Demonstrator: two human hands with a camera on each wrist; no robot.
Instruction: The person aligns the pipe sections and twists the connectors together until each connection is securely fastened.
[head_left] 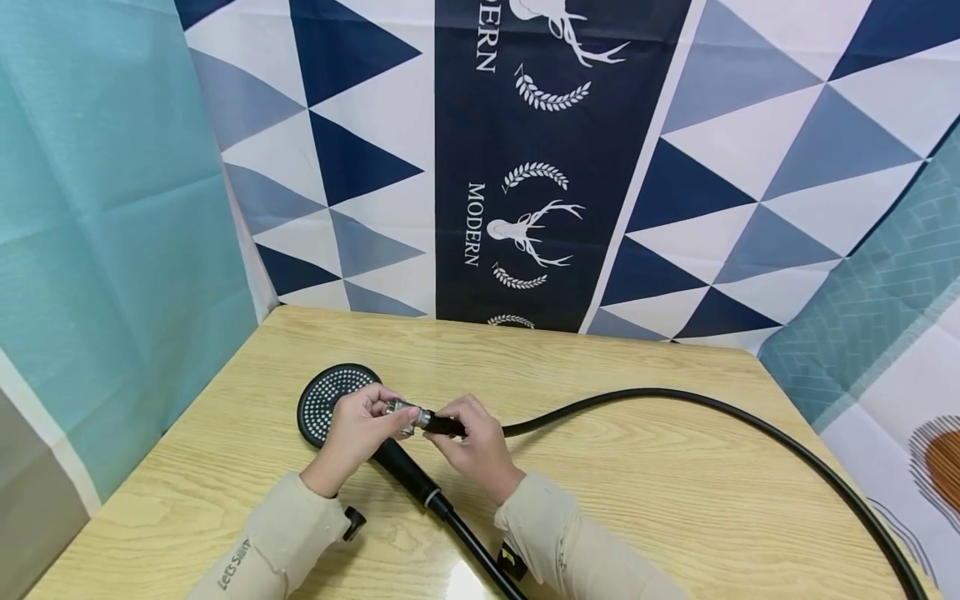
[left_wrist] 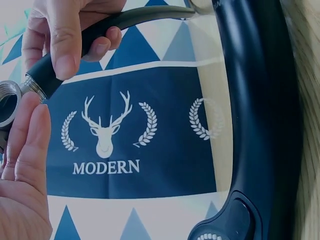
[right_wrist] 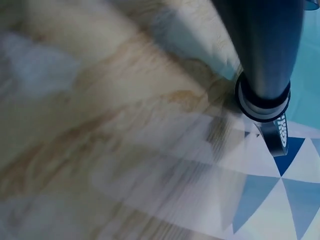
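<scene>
In the head view my left hand (head_left: 354,429) pinches a silvery metal fitting (head_left: 405,408) between thumb and fingers. My right hand (head_left: 478,442) grips the black end of a shower hose (head_left: 447,426), its metal tip meeting the fitting. From the left wrist, the fitting (left_wrist: 7,102) shows as a threaded ring beside the hose's metal collar (left_wrist: 36,86); the left fingertips touch it there. Beneath the hands lies a black shower head (head_left: 339,392) with a pale-dotted face, its handle (head_left: 408,471) slanting toward the front. The right wrist view shows the handle (right_wrist: 265,45) but neither hand.
The gripped hose (head_left: 660,392) arcs across the wooden table (head_left: 637,500) to the right front edge. Another black length (head_left: 480,546) runs from the handle toward the near edge. Patterned cloth (head_left: 562,167) stands behind the table, and a teal sheet (head_left: 112,208) hangs at left.
</scene>
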